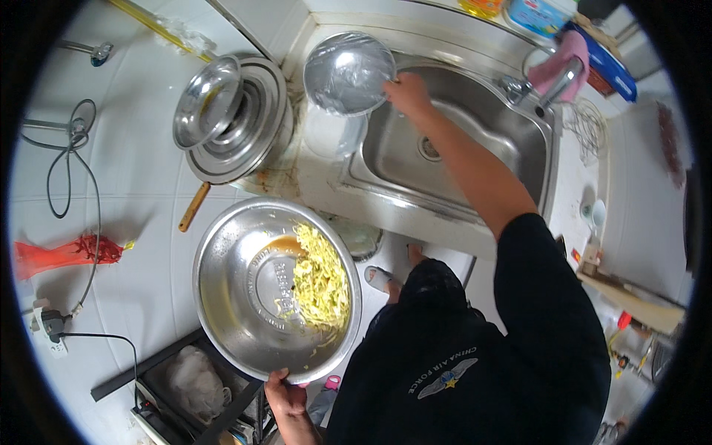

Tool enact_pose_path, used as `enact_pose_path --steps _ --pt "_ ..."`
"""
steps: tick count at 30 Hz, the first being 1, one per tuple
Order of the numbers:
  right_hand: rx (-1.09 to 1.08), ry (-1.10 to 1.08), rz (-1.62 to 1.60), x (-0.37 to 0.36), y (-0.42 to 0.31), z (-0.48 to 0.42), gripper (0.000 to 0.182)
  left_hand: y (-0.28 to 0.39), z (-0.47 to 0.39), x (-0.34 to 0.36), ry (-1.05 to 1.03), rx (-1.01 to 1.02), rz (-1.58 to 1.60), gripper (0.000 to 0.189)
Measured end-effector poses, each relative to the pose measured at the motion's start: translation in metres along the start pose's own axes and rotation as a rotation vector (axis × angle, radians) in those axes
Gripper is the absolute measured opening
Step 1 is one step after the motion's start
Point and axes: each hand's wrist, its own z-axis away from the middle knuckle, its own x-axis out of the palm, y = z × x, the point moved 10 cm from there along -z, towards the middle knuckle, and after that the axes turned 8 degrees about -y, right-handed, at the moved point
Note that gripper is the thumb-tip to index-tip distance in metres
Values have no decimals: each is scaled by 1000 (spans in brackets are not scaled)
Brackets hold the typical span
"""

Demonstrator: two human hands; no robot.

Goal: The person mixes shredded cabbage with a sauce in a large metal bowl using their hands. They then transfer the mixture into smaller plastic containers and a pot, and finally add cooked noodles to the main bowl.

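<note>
My left hand (286,395) grips the lower rim of a large stainless steel bowl (228,311), its thumb over the edge. Shredded, pale yellow-green cabbage (322,283) lies heaped along the bowl's right side, beside a little brown liquid. The bowl is tilted. At the top, my right hand (406,94) holds the right edge of a smaller round metal bowl (350,72), at the corner of the counter by the sink. Clear, crinkled plastic film covers or lines this smaller bowl; I cannot tell which.
A steel sink (461,133) with a faucet (562,86) lies right of the smaller bowl. Stacked metal pans and lids (245,128) stand left of it, a wooden handle (194,206) sticking out. A black-framed rack (194,384) holds plastic bags at lower left. Cables hang on the tiled wall.
</note>
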Motion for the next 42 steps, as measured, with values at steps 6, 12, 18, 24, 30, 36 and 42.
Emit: enact_pose_path --steps 6,12,18,24,30,36,42 --pt "251 -189 14 -43 59 213 27 15 -33 12 -137 -59 -152 48" --pt "387 -107 -231 -12 127 327 24 43 -53 28 -261 -75 -354 41" --pt "364 30 -143 -3 109 346 26 76 -74 59 -368 13 -502 22" --pt "421 101 -260 1 94 357 27 79 -82 83 -428 9 -534 10" --pt "334 184 -109 1 85 360 33 79 -77 100 -481 35 -577 19" --pt "219 285 -32 -33 58 365 31 73 -75 113 -477 88 -612 26" --pt "-315 91 71 -40 -88 337 35 65 -56 178 -609 254 -755 42"
